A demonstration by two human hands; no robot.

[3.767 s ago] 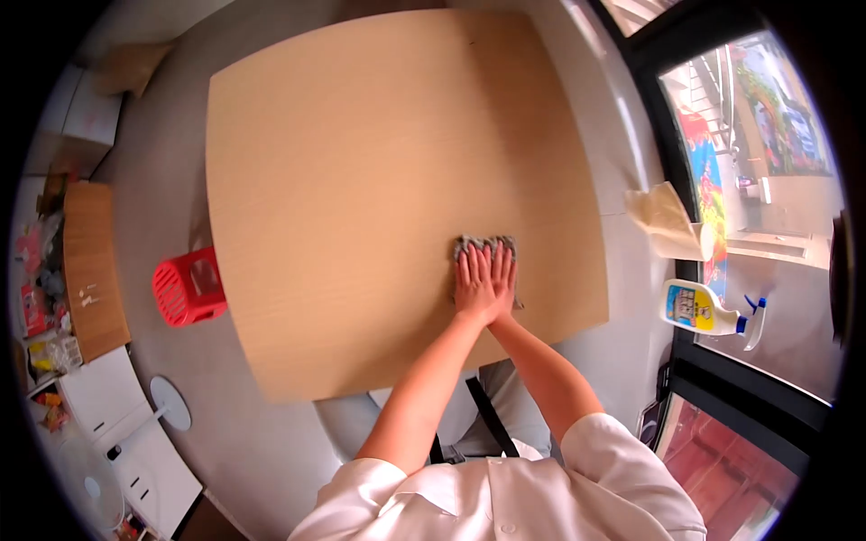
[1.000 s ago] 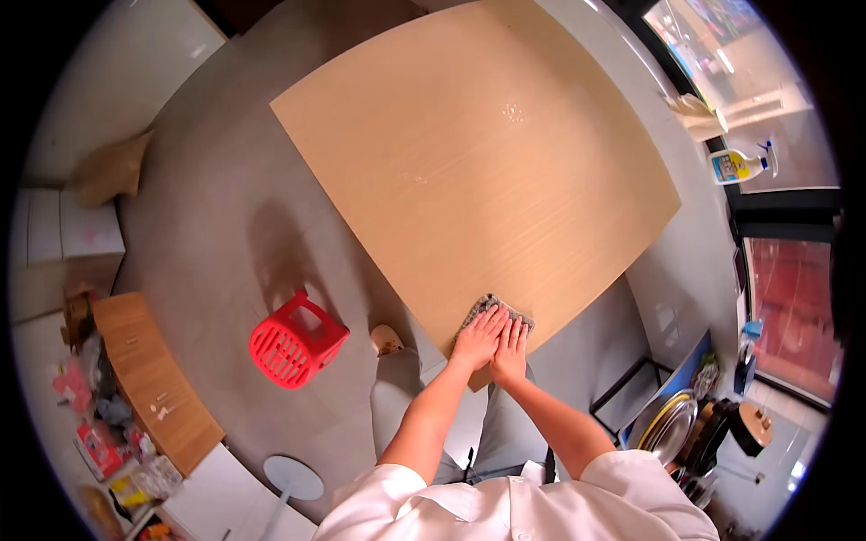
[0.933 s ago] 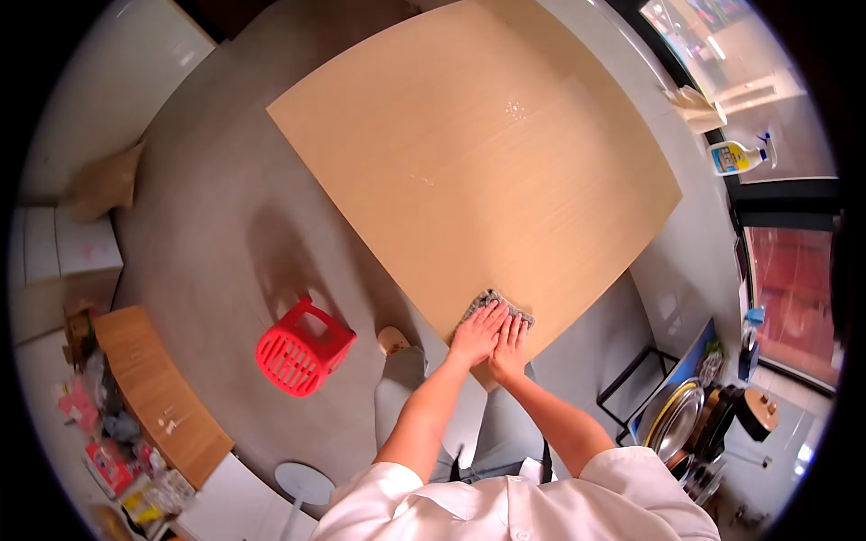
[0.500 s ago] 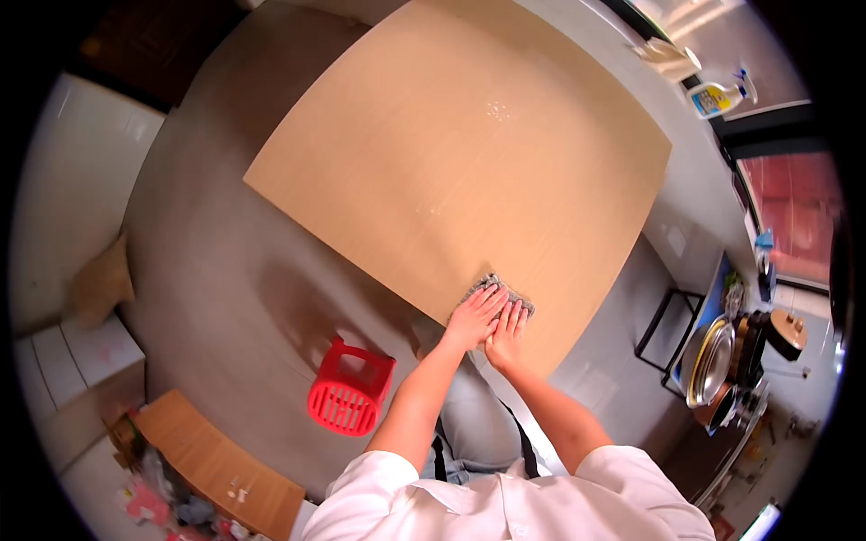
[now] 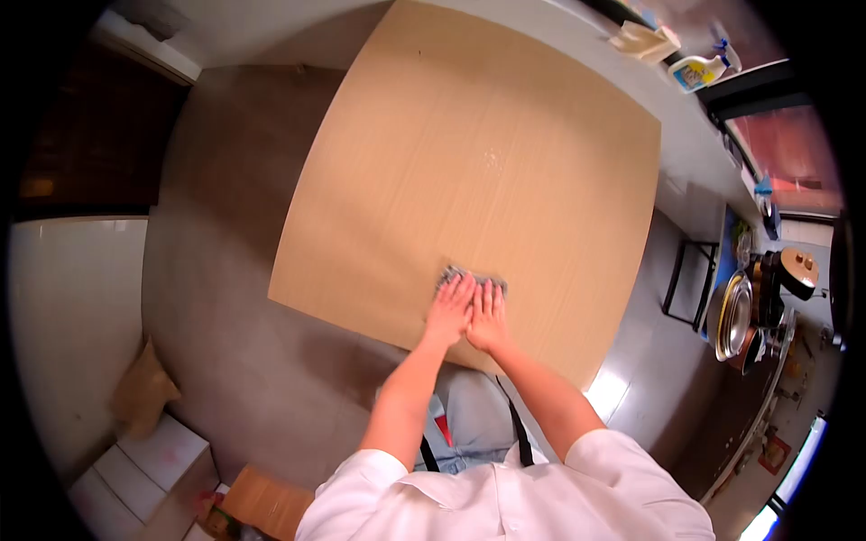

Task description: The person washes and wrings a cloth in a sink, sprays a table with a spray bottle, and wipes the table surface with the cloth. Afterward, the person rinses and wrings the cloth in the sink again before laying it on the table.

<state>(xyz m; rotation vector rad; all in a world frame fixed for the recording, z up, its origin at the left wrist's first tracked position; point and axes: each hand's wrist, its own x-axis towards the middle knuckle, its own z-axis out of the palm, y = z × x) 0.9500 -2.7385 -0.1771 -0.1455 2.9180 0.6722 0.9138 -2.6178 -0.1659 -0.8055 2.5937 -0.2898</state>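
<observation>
A grey cloth lies on the light wooden tabletop, near its front edge. My left hand and my right hand are side by side on top of it, palms down, fingers stretched forward and pressing it flat. Most of the cloth is hidden under them; its far edge shows beyond my fingertips. Faint whitish spots of what looks like liquid show on the tabletop beyond the cloth.
A spray bottle and a tissue pack are at the upper right. Metal pans and a black frame stand at the right. White boxes and a brown bag are at the lower left.
The view has turned around the table, and the red stool is now mostly hidden behind my left arm. Both hands stay on the cloth, now farther in from the table's corner.
</observation>
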